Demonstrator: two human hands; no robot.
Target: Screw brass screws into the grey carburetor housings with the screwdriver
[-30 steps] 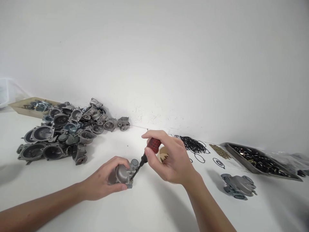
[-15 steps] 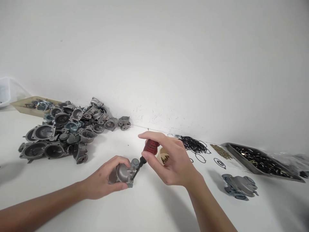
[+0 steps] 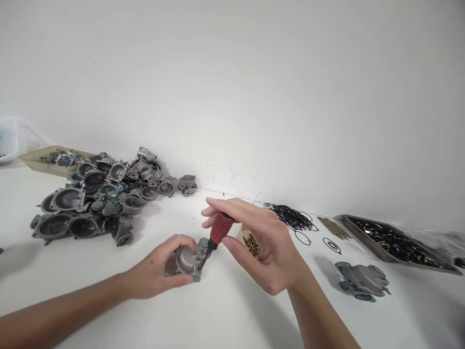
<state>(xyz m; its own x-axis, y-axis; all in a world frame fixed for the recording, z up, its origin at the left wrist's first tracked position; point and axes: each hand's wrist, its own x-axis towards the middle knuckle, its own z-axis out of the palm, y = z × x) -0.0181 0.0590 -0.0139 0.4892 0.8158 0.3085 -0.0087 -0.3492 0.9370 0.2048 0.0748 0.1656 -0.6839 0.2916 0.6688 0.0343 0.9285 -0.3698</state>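
Head view: the cup (image 3: 245,230) is taken as reference; it is partly covered by the right hand (image 3: 265,247). Left of the cup and nearer the viewer, a metal casing (image 3: 186,261) is held low over the white table (image 3: 174,320). The casing is finished in dull, matt grey. A smooth rounded dome is presented upward; a bluish-grey round cap is carried on the far right side, and a flat, bluish corner is shown at the near right. The remaining end is hidden by the left hand (image 3: 163,266). The left fingers are closed firmly around the casing, with the thumb laid along the near side.

Just left of the cup, a screwdriver (image 3: 221,228) is held at a tilt, its red, dark-lined handle lightly pinched between the right thumb and half-open, curved fingers. Its dark shaft is directed down to the right edge of the casing; the seating of the tip cannot be made out. Right of the cup, a similar second casing (image 3: 364,279) is placed.
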